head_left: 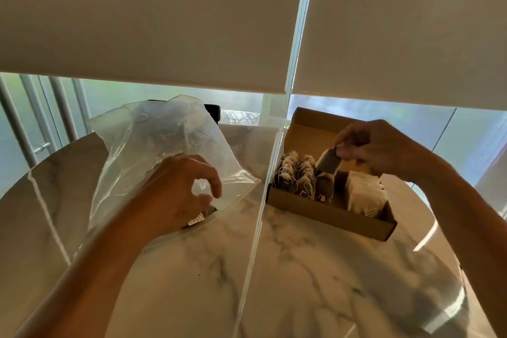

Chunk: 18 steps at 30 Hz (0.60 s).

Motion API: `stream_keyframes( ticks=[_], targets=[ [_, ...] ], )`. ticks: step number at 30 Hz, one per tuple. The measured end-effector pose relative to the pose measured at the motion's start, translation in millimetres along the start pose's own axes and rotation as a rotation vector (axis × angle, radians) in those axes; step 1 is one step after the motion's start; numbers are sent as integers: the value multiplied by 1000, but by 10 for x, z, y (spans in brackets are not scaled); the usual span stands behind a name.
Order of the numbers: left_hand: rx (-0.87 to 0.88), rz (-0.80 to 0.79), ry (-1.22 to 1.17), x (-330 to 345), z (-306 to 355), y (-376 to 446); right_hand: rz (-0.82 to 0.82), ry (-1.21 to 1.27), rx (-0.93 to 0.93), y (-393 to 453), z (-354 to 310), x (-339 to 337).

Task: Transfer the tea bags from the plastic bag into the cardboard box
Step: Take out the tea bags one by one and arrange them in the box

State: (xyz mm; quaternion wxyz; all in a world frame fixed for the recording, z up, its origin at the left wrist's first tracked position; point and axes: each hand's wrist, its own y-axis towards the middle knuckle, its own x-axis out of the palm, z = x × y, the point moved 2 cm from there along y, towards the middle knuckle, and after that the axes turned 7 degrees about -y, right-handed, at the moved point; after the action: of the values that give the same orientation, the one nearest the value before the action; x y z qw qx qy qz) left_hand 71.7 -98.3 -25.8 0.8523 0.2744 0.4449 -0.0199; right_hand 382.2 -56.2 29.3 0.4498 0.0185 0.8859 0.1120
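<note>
A clear plastic bag [153,145] lies crumpled on the left of the marble table [301,269]. My left hand [175,192] is at the bag's mouth, fingers curled round the plastic edge, with a tea bag tag [196,220] showing just under it. An open cardboard box [329,214] stands on the right, holding rows of tea bags [296,178]. Over the box my right hand [378,148] pinches a dark tea bag [327,163] by its top corner, its lower end among the packed ones.
A thin blind cord [263,200] hangs down between bag and box, across the table's middle. Roller blinds [164,22] cover the window behind. A dark chair back [214,112] shows beyond the table's far edge.
</note>
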Motion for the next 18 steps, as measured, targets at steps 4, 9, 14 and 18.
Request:
stream_keyframes(
  ticks=[4, 9, 14, 18],
  targets=[
    [-57, -5, -2, -15, -75, -4, -190, -128, 35, 35, 156, 183],
    [-66, -27, -51, 24, -109, 12, -172, -181, 49, 102, 262, 389],
    [-67, -10, -68, 19, -104, 3, -66, -203, 23, 128, 314, 454],
    [-69, -15, -82, 11, -96, 0, -25, -147, 55, 112, 350, 417]
  ],
)
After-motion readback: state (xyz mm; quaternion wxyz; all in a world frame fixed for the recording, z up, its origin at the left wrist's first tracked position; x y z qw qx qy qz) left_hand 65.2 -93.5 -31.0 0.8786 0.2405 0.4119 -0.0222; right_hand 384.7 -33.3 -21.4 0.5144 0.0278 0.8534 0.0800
